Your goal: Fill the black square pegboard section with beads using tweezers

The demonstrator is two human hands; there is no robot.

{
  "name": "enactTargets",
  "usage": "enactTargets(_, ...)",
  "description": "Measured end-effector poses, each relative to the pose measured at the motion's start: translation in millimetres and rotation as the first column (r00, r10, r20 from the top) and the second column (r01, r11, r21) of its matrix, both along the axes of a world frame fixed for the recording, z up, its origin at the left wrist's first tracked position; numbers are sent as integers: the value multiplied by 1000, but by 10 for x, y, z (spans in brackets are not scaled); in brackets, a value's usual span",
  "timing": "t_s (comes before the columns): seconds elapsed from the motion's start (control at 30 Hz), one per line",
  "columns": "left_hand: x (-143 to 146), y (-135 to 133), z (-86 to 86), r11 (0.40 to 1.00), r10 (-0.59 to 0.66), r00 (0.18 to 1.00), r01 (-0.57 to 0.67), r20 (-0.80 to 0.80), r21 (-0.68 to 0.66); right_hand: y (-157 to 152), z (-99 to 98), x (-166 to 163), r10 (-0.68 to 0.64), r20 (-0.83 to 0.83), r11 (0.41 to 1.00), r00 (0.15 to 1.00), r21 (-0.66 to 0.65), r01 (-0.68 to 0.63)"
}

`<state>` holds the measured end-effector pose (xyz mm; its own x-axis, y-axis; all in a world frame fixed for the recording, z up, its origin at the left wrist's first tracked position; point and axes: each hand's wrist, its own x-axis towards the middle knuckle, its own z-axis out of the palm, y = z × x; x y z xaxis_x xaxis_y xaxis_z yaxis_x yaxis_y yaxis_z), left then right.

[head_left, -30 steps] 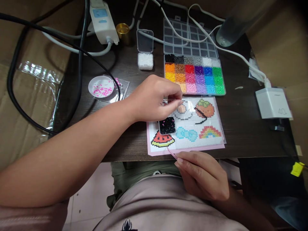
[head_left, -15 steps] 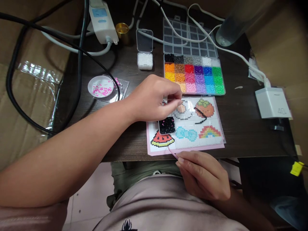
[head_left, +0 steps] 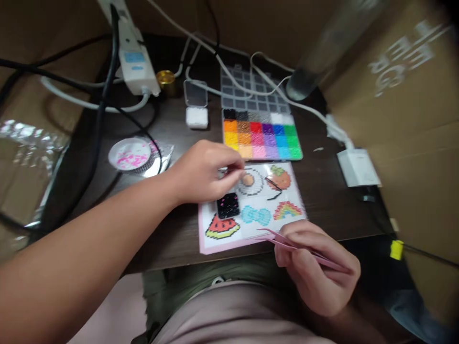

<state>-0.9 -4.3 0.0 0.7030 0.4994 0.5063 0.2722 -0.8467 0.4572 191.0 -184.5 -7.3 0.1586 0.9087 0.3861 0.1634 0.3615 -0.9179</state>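
Note:
A clear pegboard [head_left: 287,191] lies over a pink-edged pattern sheet [head_left: 208,246] with bead pictures: a watermelon, an egg, an orange fruit, a blue shape, a rainbow. My left hand [head_left: 202,172] rests on its upper left corner, fingertips pinched together over the board just above a small black bead tray [head_left: 228,205]; what they pinch is too small to name. My right hand [head_left: 319,270] sits at the table's near edge, fingers closed on pink tweezers [head_left: 287,241] whose tips point left over the sheet's lower edge.
A sorted box of coloured beads [head_left: 261,136] with its lid open stands behind the board. A small box of white beads [head_left: 196,117], a dish of pink beads [head_left: 129,154], a power strip [head_left: 136,67], cables, a white charger [head_left: 358,167] and cardboard walls surround the dark table.
The view has swung and blurred, shifting everything left. My right hand has lifted and turned, so the tweezers now lie across its fingers. My left hand stays pinched on the board.

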Motion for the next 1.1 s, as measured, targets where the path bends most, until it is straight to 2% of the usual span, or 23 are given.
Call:
enactTargets(0.07,-10,14,26,1000,7,1000,-7,-25,-6,95,47,131,-17,-245,997,969,-78,-2)
enactTargets(0.17,-16,39,27,1000,5,1000,-5,2,13,242,75,388,36,-437,997,899,-42,-60)
enactTargets(0.33,-22,52,-6,1000,14,1000,-14,-3,21,344,64,676,-16,-529,997,848,-74,-27)
enactTargets(0.53,-34,42,-1,999,34,998,-34,-46,-6,404,30,718,32,-575,994,818,-64,-84)
enactTargets(0.57,-35,39,4,999,38,998,-38,-51,-5,414,12,708,15,-553,996,833,-66,-62)
enactTargets(0.63,-38,34,11,999,40,997,-40,-59,-3,419,-37,665,-98,-416,995,904,-53,83)
enactTargets(0.67,-39,33,11,999,38,997,-38,-62,-4,411,-64,633,-191,-292,981,937,-26,192)
enactTargets(0.7,-39,33,10,999,36,997,-37,-62,-7,398,-91,594,-320,-138,942,937,59,331)
enactTargets(0.73,-38,35,7,999,36,998,-36,-60,-11,380,-117,551,-406,44,906,913,148,396)
enactTargets(0.77,-35,37,3,999,34,998,-35,-57,-14,360,-140,507,-422,210,899,882,223,377)
enactTargets(0.8,-32,41,-2,999,32,998,-33,-50,-15,339,-162,463,-437,284,887,854,296,355)
enactTargets(0.97,-12,54,-8,1000,18,999,-18,-35,2,288,-234,298,-471,410,836,781,490,247)
enactTargets(1.1,-13,46,2,1000,20,999,-20,-31,2,294,-247,255,-473,525,834,708,527,167)
